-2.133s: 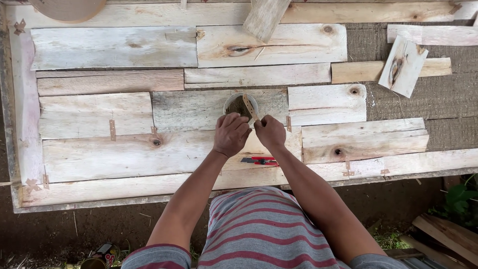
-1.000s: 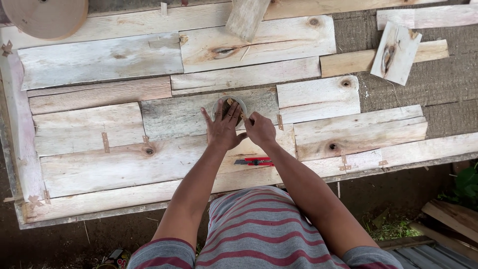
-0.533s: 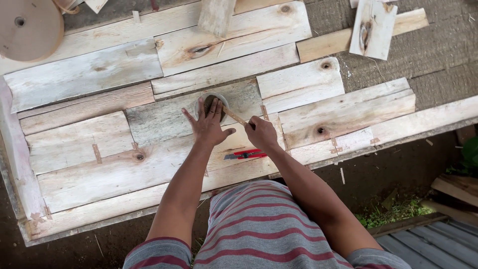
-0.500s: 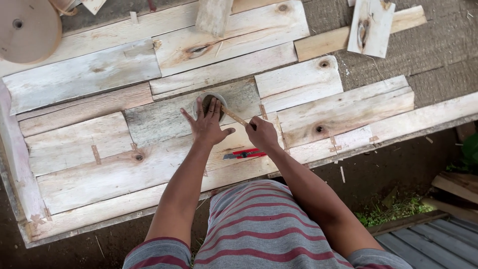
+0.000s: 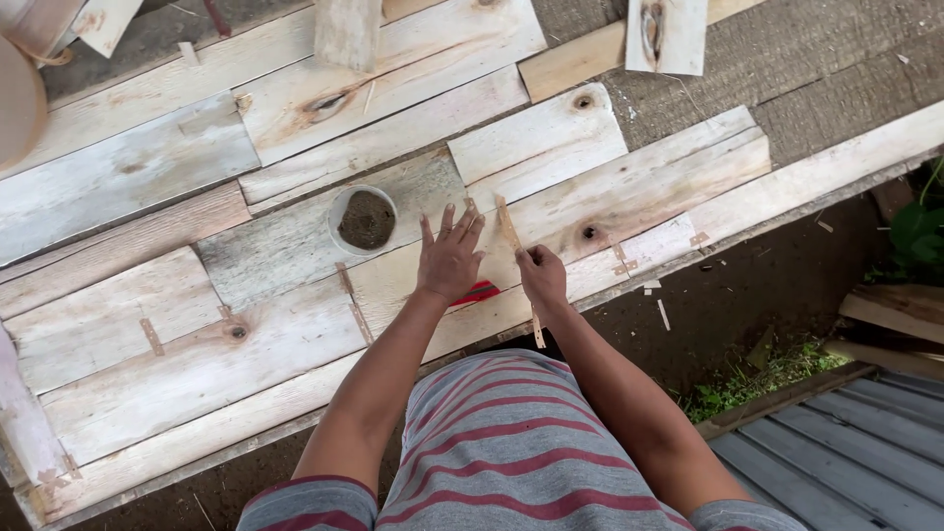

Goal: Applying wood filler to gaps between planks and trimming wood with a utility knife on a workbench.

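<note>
Two bare hands are working near the middle of the frame over a table (image 5: 147, 177) of pale, mismatched wooden boards. The left hand (image 5: 449, 261) is lying flat with its fingers spread apart, palm down on the boards, covering most of a red tool (image 5: 480, 292) that is peeking out at its right edge. The right hand (image 5: 541, 276) is pinching a thin wooden strip (image 5: 510, 226) between thumb and fingertips; the strip is running from just above the hand down past the wrist toward the table's near edge. As a judgement, that slim strip is looking easy to snap or splinter if the pinch is twisting it, and its lower end is hanging close to the table edge, so a loosened grip could be letting it drop to the dirt below. Just left of the left hand, a small white round cup (image 5: 364, 219) is standing upright on the boards, holding a dark, grainy filling reaching most of the way up; what the stuff is cannot be told. A sweeping left hand could be tipping it, spilling the contents into the gaps between boards.
</note>
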